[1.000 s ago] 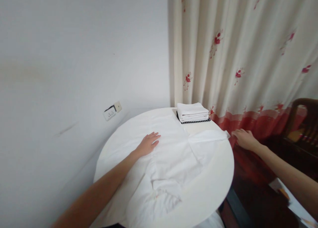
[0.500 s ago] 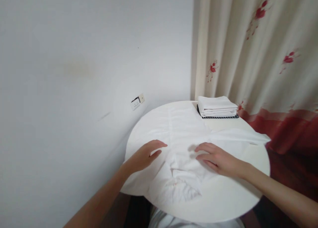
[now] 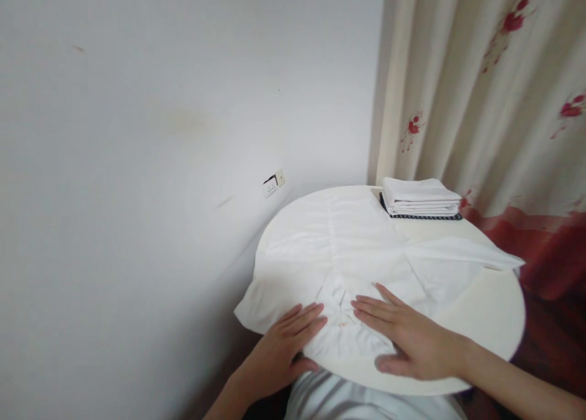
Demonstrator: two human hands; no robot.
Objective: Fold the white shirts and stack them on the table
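A white shirt [image 3: 352, 249] lies spread over a round white table [image 3: 485, 310], its collar toward me and one sleeve reaching to the right edge. My left hand [image 3: 286, 347] rests flat on the shirt's near part, fingers stretched out. My right hand [image 3: 403, 334] lies flat beside it on the collar area, fingers spread. Neither hand holds anything.
A stack of folded white cloths [image 3: 421, 197] on a dark dotted mat sits at the table's far right. A cream curtain [image 3: 494, 90] with red flowers hangs behind. The white wall [image 3: 160, 163] with a socket [image 3: 273, 183] is at the left.
Both hands have drawn back toward me along the shirt to its near part. A second ago the right hand was out at the sleeve end on the right. The view has shifted.
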